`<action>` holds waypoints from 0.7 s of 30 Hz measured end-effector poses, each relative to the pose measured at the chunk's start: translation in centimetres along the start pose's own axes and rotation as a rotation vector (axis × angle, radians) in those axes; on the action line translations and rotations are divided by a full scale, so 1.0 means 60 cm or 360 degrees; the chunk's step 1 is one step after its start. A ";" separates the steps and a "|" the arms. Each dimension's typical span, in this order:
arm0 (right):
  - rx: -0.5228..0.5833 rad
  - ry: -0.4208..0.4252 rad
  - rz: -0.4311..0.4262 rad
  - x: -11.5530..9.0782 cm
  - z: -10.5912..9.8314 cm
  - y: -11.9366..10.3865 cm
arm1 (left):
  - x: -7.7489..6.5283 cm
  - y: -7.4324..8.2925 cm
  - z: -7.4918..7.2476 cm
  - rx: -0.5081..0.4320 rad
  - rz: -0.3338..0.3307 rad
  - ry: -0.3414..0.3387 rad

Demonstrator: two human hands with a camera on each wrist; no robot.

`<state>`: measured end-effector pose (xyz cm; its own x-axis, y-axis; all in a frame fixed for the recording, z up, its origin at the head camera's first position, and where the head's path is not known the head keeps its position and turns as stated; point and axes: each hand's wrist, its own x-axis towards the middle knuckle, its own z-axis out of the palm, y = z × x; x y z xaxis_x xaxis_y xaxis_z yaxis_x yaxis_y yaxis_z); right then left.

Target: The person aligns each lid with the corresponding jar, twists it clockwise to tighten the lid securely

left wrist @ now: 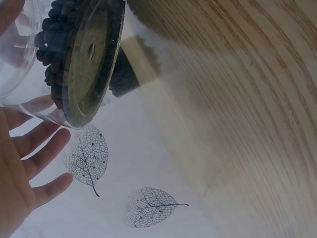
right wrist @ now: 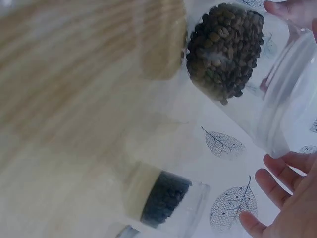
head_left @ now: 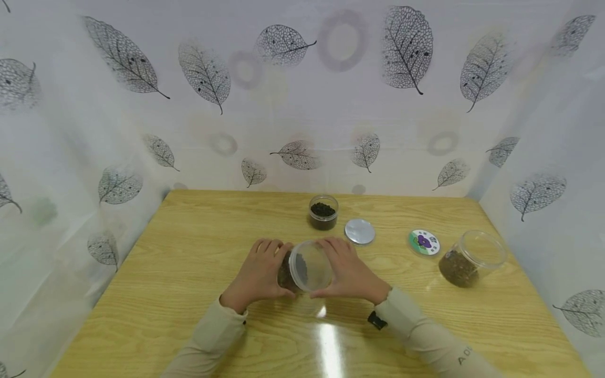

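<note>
- Between left hand (head_left: 259, 272) and right hand (head_left: 348, 273), holds clear jar (head_left: 306, 268) tilted over tabletop (head_left: 198, 252).
- Points base leftward, mouth rightward along long axis.
- Grips with fingers (head_left: 273, 247) curved wide, left nearer base.

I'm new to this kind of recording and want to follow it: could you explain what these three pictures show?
There is no robot here, just a person's bare left hand and right hand. The wide picture comes from a camera worn on the head; the close ones come from a camera on each wrist, so they look turned sideways. On the wood-grained table are a small jar with dark contents, a silvery disc, a flower-printed disc and, toward the right, a bigger jar partly filled with brown contents. The two hands hold a tilted clear jar with bean-like pieces inside; I can't tell whether a lid closes it.
</note>
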<state>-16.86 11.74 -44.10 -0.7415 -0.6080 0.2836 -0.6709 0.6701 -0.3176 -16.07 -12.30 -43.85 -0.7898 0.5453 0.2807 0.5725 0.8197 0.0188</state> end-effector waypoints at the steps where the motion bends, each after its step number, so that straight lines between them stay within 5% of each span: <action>1: -0.0024 -0.0005 -0.0017 0.001 -0.001 0.002 | 0.000 0.000 0.001 0.0004 0.0002 0.0001; 7: -0.0190 -0.0021 -0.0167 0.012 -0.017 0.010 | 0.001 -0.002 0.002 -0.0011 0.0007 0.0016; 21: -0.0201 -0.0193 -0.0486 0.039 -0.037 0.020 | -0.002 -0.007 0.001 -0.0065 -0.0002 -0.0030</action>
<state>-19.40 12.06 -41.78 -0.5058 -0.8296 0.2365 -0.8624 0.4922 -0.1180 -16.23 -12.74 -43.92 -0.7945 0.5477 0.2623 0.5796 0.8128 0.0583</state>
